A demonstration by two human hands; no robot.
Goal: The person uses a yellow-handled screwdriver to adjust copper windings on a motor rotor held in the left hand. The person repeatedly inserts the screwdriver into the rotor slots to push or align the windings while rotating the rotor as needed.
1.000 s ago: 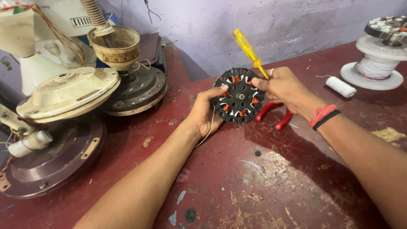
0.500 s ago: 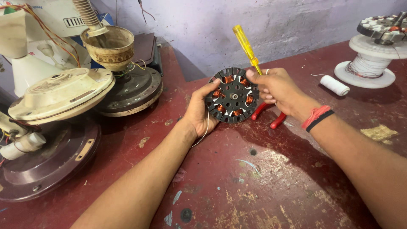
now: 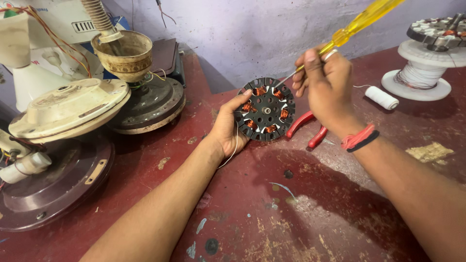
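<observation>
Gripping the round black stator (image 3: 265, 109) by its left edge, our left hand (image 3: 228, 130) props it upright on the dark red table (image 3: 301, 208), while our right hand (image 3: 326, 86) is closed around a yellow-handled screwdriver (image 3: 357, 24), its tip at the stator's upper rim. Red-handled pliers (image 3: 307, 129) lie just behind the stator, a small white thread spool (image 3: 382, 97) lies farther right, and cream and dark fan housings (image 3: 68, 109) stand well to the left.

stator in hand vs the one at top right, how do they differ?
The held stator is gripped on edge by the left hand, its face turned to the camera; the far stator lies flat atop a white wire spool. The held one is met by the yellow screwdriver in the right hand; the far one is untouched. Both are dark slotted discs with copper windings.
</observation>
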